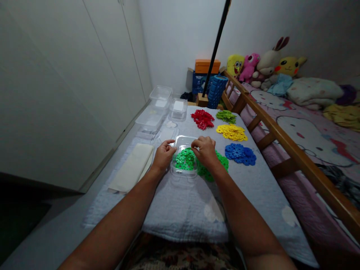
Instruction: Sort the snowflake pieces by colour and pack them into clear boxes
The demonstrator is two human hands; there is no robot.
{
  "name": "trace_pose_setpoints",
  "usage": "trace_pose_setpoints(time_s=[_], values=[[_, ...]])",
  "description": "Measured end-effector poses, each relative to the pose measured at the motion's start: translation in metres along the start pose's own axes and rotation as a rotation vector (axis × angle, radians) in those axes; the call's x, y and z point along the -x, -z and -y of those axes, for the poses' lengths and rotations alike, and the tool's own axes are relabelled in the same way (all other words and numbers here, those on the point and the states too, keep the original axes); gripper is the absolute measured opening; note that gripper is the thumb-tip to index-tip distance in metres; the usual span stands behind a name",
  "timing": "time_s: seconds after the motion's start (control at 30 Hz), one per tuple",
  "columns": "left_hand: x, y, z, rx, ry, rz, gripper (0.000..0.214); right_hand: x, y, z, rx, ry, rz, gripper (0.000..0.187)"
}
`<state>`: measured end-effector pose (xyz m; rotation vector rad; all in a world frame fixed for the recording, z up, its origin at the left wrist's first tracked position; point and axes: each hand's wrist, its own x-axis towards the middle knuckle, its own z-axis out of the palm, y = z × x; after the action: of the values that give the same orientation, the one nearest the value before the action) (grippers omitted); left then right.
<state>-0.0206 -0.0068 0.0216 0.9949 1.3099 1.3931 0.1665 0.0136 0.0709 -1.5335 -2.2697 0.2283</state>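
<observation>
A clear plastic container (184, 173) stands in front of me, with several green flower-shaped plastic discs (185, 159) inside. My left hand (164, 155) is closed on its left rim, thumb and fingers at the edge. Over the right rim is my right hand (205, 150), its fingers pinched together and pointing into the container. What the pinch holds, if anything, is hidden. A heap of loose green discs (209, 174) lies to the right of the container, partly covered by my right hand and forearm.
Red (202, 119), light green (226, 116), yellow (232, 132) and blue (240, 154) disc piles lie to the right and back. Clear containers (150, 119) stand at the back left. A folded cream cloth (132, 168) lies left. A wooden bed rail (267, 131) borders the right side.
</observation>
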Motion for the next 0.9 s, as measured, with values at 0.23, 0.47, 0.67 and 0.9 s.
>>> trace_pose_setpoints(time_s=[0.23,0.47,0.67,0.9], values=[[-0.001,0.0,0.0,-0.009,-0.005,-0.001,0.046,-0.004,-0.004,0.008,0.183,0.043,0.124,0.023],[-0.001,0.0,-0.001,-0.007,0.005,0.013,0.048,-0.005,-0.006,0.002,0.047,0.052,0.166,0.021],[0.001,0.0,-0.002,-0.019,-0.001,0.007,0.045,0.001,0.01,-0.045,-0.086,-0.123,-0.032,0.023],[0.0,0.0,0.001,-0.032,-0.007,0.004,0.046,0.013,0.015,-0.078,0.111,-0.253,0.126,0.031]])
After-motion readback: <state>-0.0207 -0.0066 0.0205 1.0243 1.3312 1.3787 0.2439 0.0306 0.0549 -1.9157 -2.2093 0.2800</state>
